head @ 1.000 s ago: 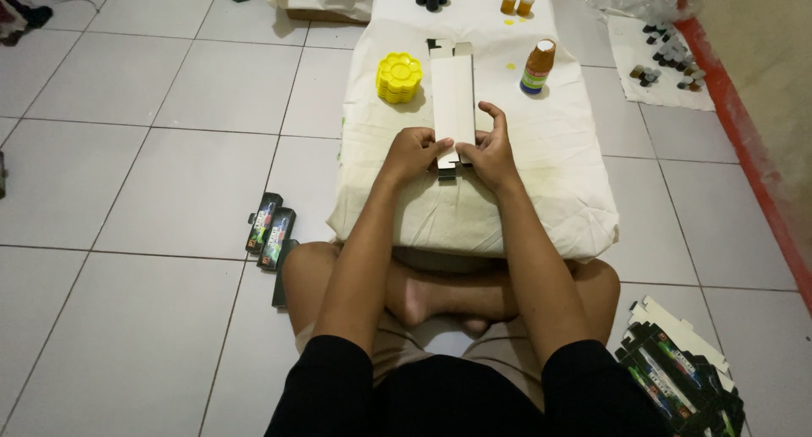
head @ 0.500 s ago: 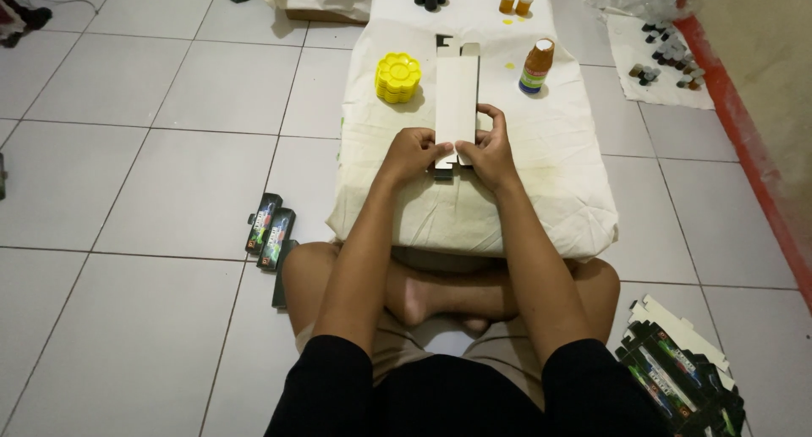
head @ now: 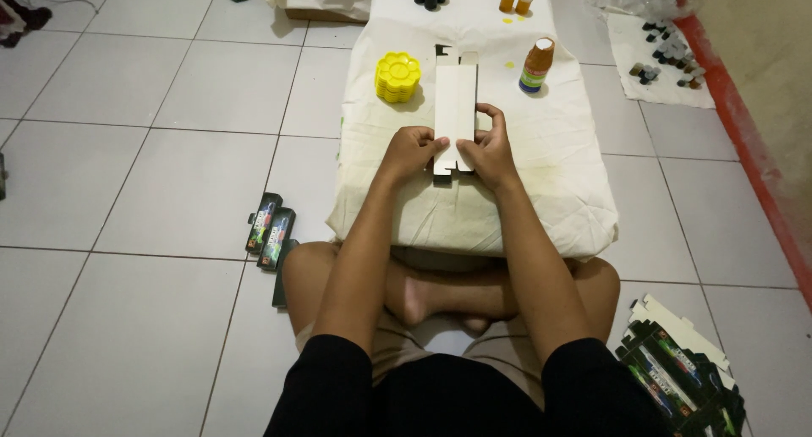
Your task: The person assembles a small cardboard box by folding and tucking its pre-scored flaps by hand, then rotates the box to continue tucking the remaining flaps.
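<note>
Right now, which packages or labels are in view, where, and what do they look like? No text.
Flat carton blank: on the cloth-covered table, long, white, held at its near end by left hand and right hand.
Labelled bottle: right of the blank, amber, multicoloured label.
Folded cartons: floor at left, dark, slim.
Flat carton stack: floor at lower right, dark print, white undersides.

White tiled floor (head: 127, 149) with grey grout lines meets a beige wall (head: 761, 31) above a red skirting strip (head: 744, 149).
</note>
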